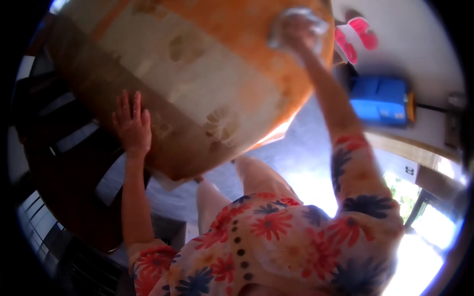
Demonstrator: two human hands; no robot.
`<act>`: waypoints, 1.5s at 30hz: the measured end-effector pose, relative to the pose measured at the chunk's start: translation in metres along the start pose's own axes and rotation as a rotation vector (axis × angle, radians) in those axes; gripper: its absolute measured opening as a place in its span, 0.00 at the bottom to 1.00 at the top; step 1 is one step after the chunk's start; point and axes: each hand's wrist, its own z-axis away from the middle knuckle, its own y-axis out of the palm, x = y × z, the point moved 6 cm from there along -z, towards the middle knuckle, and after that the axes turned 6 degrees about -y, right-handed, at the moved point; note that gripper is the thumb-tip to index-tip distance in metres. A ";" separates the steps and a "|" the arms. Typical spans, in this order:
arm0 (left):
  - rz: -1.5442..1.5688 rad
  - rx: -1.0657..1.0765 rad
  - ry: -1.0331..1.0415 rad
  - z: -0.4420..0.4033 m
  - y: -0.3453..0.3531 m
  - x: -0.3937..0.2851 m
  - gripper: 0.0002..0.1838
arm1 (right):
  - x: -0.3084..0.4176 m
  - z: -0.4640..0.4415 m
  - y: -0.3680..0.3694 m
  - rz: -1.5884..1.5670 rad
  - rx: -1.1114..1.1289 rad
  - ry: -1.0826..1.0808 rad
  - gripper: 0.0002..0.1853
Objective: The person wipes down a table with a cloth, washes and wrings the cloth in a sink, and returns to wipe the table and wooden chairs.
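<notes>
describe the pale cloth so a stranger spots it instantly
On the patterned table cover, find the orange area at the far right. The right hand is on the cloth there. It looks pale and bunched, unlike the flat printed cover.

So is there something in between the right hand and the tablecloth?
Yes: what looks like a bunched pale cloth, blurred, sits under the right hand, between it and the patterned tablecloth. Nothing else visible stands between them; the left hand is well apart, near another edge.
</notes>
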 end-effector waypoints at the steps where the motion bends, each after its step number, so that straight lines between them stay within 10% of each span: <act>1: -0.002 0.001 -0.003 0.003 -0.001 0.001 0.27 | 0.075 0.012 -0.040 -0.088 0.034 -0.108 0.34; 2: -0.008 -0.006 0.002 0.002 -0.004 0.002 0.27 | 0.122 0.027 -0.062 -0.637 -0.212 -0.127 0.34; 6: -0.071 -0.010 0.006 -0.006 -0.008 0.024 0.26 | 0.294 0.184 -0.191 -0.548 -0.218 -0.744 0.27; 10: -0.070 -0.072 0.038 -0.004 -0.016 0.021 0.26 | 0.285 0.243 -0.201 -0.849 -0.011 -1.080 0.23; 12: -0.043 -0.068 0.023 -0.006 -0.023 0.014 0.25 | 0.232 0.194 -0.180 -1.376 0.113 -0.880 0.21; 14: -0.018 -0.101 -0.030 -0.003 -0.041 0.022 0.24 | 0.176 0.148 -0.174 -0.781 -0.221 -0.667 0.24; 18: 0.439 -0.291 -0.031 0.036 -0.100 -0.057 0.23 | 0.100 0.126 -0.117 -0.231 0.001 -0.348 0.34; 20: -0.167 0.066 -0.065 0.065 -0.064 -0.131 0.30 | 0.098 0.127 -0.114 -0.204 -0.012 -0.341 0.34; 21: 0.463 0.087 -0.102 0.071 -0.072 -0.141 0.33 | 0.098 0.129 -0.114 -0.191 -0.017 -0.329 0.34; 37: -0.375 -0.205 -0.313 -0.181 0.067 0.253 0.36 | 0.107 0.134 -0.122 -0.281 -0.057 -0.461 0.37; 45: -0.313 0.064 -0.450 -0.179 0.034 0.234 0.25 | 0.103 0.134 -0.122 -0.294 -0.075 -0.472 0.36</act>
